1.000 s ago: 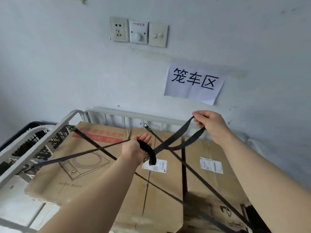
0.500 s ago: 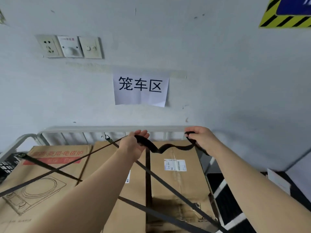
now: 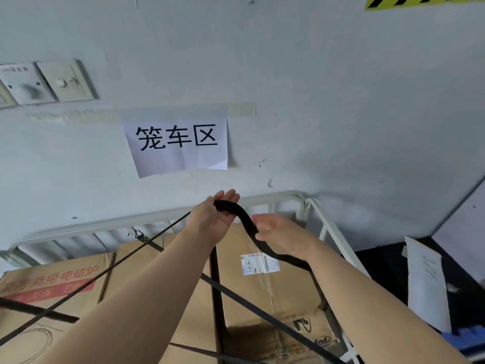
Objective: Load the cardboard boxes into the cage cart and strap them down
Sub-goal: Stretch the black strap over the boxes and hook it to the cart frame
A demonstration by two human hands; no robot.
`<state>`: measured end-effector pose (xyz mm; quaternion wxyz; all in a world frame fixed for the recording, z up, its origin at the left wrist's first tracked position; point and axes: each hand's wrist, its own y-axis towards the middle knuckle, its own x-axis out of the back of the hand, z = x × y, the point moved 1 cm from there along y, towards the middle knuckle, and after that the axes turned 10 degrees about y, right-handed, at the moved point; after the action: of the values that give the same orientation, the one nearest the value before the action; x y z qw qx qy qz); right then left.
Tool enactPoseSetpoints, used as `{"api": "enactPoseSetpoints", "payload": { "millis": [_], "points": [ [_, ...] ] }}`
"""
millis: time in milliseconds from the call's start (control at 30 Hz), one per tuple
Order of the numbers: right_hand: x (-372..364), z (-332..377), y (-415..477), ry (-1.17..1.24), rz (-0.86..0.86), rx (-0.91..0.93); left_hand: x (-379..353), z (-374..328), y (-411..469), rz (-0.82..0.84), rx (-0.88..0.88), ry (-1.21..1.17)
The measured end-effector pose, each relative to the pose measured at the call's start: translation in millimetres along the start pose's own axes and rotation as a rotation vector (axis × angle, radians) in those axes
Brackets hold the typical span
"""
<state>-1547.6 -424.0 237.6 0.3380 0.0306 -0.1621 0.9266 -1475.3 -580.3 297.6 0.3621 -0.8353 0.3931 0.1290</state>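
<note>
Several cardboard boxes fill the white cage cart (image 3: 265, 199): one with red print (image 3: 52, 279) at the left, one with a white label (image 3: 288, 292) at the right. Thin black straps (image 3: 236, 295) cross diagonally over their tops. My left hand (image 3: 210, 222) is raised above the boxes with a wide black strap (image 3: 242, 216) running over its palm; its fingers point up, its thumb is hidden. A taut strap run leads from that hand down to the lower left. Close beside it, my right hand (image 3: 278, 232) grips the same strap, which trails down past the wrist.
A grey wall stands right behind the cart, with a paper sign (image 3: 178, 145) and switch plates (image 3: 63, 80) on it. Yellow-black hazard tape (image 3: 420, 1) is at the top right. Right of the cart lie dark floor (image 3: 385, 261) and a white sheet (image 3: 425, 282).
My right hand has come left, close to my left hand, so the strap loop between them is shorter. The view has swung right and both hands have risen a little.
</note>
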Motion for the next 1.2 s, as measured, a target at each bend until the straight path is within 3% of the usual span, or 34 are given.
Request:
{"api": "enactPoseSetpoints", "payload": {
  "millis": [200, 300, 400, 467, 567, 667, 733, 867, 1000, 1200],
  "points": [
    [21.4, -10.5, 9.7, -0.065, -0.104, 0.003, 11.2, -2.5, 27.7, -0.069, 0.005, 0.019],
    [46.5, -15.0, 5.6, -0.064, -0.207, -0.009, 29.9, 11.2, 29.6, -0.103, 0.118, 0.191],
    [74.3, -17.5, 0.5, -0.068, -0.324, -0.018, 37.6, 31.1, 23.0, 0.085, 0.397, 0.506],
    [90.3, -20.8, -6.8, -0.085, -0.369, -0.043, 34.0, 34.0, 18.9, 0.223, 0.451, 0.705],
    [100.1, -23.8, -20.9, -0.078, -0.381, -0.052, 20.9, 33.7, 21.3, 0.253, 0.201, 0.870],
    [96.1, -16.1, -32.7, -0.063, -0.351, -0.025, 9.5, 46.0, 17.6, 0.340, -0.037, 1.366],
    [92.5, -7.1, -39.8, -0.076, -0.324, -0.004, 3.9, 55.9, 10.2, 0.375, -0.101, 1.602],
    [92.4, 5.6, -64.0, -0.114, -0.336, -0.015, -7.8, 54.1, -6.8, 0.465, -0.093, 1.448],
    [93.8, 5.4, -101.1, -0.124, -0.375, -0.062, -10.0, 48.9, -17.4, 0.498, -0.264, 1.466],
    [85.1, -2.1, -127.3, -0.039, -0.439, -0.034, -18.4, 62.8, -33.5, 0.604, -0.292, 1.540]
  ]
}}
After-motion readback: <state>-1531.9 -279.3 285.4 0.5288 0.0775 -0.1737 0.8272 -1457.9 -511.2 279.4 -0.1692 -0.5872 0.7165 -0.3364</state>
